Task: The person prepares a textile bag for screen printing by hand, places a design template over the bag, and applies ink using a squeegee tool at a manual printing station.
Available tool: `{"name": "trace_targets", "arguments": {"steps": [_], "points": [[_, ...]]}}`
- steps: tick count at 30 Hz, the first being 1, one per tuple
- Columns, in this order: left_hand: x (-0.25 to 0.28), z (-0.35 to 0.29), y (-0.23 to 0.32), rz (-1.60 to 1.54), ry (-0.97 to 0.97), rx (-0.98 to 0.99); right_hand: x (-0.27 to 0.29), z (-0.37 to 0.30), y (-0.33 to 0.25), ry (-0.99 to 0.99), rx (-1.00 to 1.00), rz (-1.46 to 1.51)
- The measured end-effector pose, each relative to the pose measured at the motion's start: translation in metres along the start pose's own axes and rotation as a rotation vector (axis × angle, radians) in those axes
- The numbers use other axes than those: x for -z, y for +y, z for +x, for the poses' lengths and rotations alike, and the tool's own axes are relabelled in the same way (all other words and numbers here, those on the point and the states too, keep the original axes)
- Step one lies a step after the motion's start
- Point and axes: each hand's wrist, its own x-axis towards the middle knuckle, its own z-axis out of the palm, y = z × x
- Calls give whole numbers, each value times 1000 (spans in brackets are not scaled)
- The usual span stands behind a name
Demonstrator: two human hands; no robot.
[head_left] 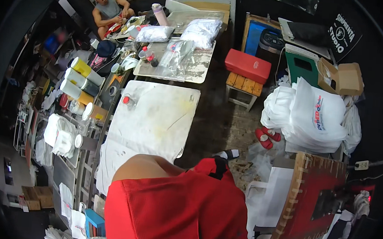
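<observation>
Screen frame (305, 201) right of red shorts (177, 208), fingers out of view.

a head-worn fisheye looks down across the white board (158, 117).

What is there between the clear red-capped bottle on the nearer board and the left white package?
In the head view, small red-capped bottles stand in that stretch, on the far board, between the clear bottle and the left white package.
</observation>
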Motion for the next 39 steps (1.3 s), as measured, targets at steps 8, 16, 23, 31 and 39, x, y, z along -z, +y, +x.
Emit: {"name": "trace_targets", "arguments": {"steps": [8, 16, 23, 31, 39], "points": [[-2, 34, 87, -77, -10, -164, 19, -18, 13, 51, -52, 199], [25, 2, 176, -295, -359, -169, 109, -103, 121, 291, 206, 248], [-61, -105, 332, 852, -707, -316, 55, -229, 23, 274, 62, 1247], [-231, -182, 311, 1148, -1089, -1497, -23, -265, -61, -88, -76, 1294], [-268, -174, 347, 1056, -1109, -1507, -45, -232, -163, -334, 16, 1351]]}}
